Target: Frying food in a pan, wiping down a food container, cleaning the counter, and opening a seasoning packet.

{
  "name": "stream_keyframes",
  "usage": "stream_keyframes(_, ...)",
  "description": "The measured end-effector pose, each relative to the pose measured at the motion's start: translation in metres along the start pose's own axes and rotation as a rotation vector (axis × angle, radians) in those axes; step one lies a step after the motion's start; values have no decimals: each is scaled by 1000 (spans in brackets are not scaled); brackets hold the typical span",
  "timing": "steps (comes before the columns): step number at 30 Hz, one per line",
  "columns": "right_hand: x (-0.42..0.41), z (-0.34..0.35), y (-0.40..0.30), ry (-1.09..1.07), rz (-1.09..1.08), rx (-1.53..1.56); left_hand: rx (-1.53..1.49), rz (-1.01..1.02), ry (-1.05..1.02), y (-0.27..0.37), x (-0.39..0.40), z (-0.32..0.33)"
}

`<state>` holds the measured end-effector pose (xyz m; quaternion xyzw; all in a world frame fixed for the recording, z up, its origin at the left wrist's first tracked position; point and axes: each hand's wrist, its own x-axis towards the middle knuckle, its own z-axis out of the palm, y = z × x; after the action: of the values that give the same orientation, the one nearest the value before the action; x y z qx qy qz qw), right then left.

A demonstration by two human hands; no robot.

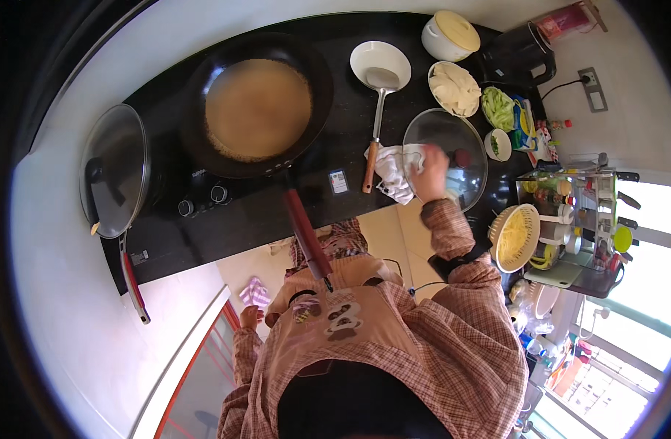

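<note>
My right hand (431, 173), slightly blurred, is over the near left part of a glass pan lid (460, 131) and beside a crumpled white cloth (393, 170); whether it grips either one cannot be told. My left hand (251, 317) hangs low at my side, away from the counter, its fingers partly curled with no object visible in them. A wok (321, 93) holding brown liquid (258, 110) stands on the hob, its red handle (308, 236) pointing towards me. Left of the cloth, a wooden-handled ladle (371, 164) rests with its bowl in a white dish (357, 60).
At the back right are a lidded white pot (442, 44), a bowl of pale slices (453, 88), chopped greens (498, 108) and a black kettle (519, 55). A basket of yellow shreds (513, 236) sits right, by a spice rack. Another glass lid (116, 170) and a red-handled pan (132, 280) are left.
</note>
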<state>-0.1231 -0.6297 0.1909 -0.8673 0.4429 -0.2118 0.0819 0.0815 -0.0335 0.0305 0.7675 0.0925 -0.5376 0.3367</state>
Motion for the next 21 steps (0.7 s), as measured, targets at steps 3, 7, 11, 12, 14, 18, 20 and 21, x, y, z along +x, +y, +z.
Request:
stream_keyframes(3,21,-38,37,-6,87,-500,-91,52,2,-14,3,-3)
stream_keyframes(7,28,-43,91,-421,527,-334,-53,51,13,1,2,3)
stream_keyframes(11,27,-41,117,-390,396,-336,-35,-22,57,12,0,5)
stream_keyframes(12,27,-42,120,-404,356,-307,-9,-16,55,11,-3,4)
stream_keyframes(14,25,-45,129,-371,279,-265,-1,5,64,7,-2,3)
stream_keyframes(18,24,-83,96,-433,307,-114,-24,-51,86,-5,-2,9)
stream_keyframes(20,29,-101,72,-484,330,-46,-44,-84,84,-13,1,16)
stream_keyframes(21,35,-107,62,-507,351,-21,-41,-107,67,-16,3,19)
